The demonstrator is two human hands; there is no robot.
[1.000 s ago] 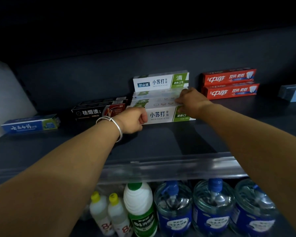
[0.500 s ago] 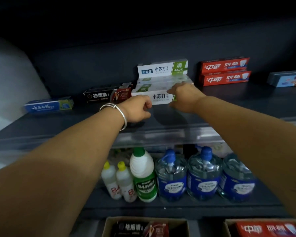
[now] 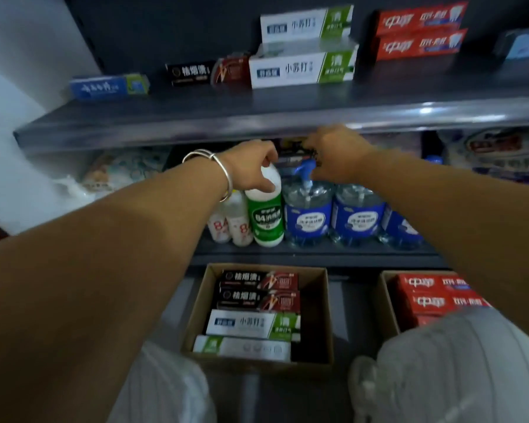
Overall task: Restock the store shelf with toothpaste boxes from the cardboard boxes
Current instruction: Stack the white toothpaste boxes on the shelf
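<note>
The white-and-green toothpaste boxes (image 3: 303,70) are stacked on the dark upper shelf (image 3: 196,117), with another white-and-green box (image 3: 306,24) behind and above them. My left hand (image 3: 251,166), with bangles on the wrist, and my right hand (image 3: 339,154) hang below the shelf's front edge, loosely curled and empty. An open cardboard box (image 3: 324,315) on the floor holds black-and-red boxes (image 3: 257,280) and white-and-green boxes (image 3: 251,323). A second cardboard box (image 3: 385,300) at the right holds red boxes (image 3: 434,297).
The upper shelf also carries a blue box (image 3: 109,87), a black box (image 3: 205,73), red boxes (image 3: 419,35) and a pale blue box at the far right. The lower shelf holds a green bottle (image 3: 264,218), small white bottles and blue jugs (image 3: 307,215). My knees (image 3: 455,361) frame the cartons.
Both hands have let go of the white-and-green box on the shelf and pulled back and down. The view has tilted down, bringing the floor cartons into sight.
</note>
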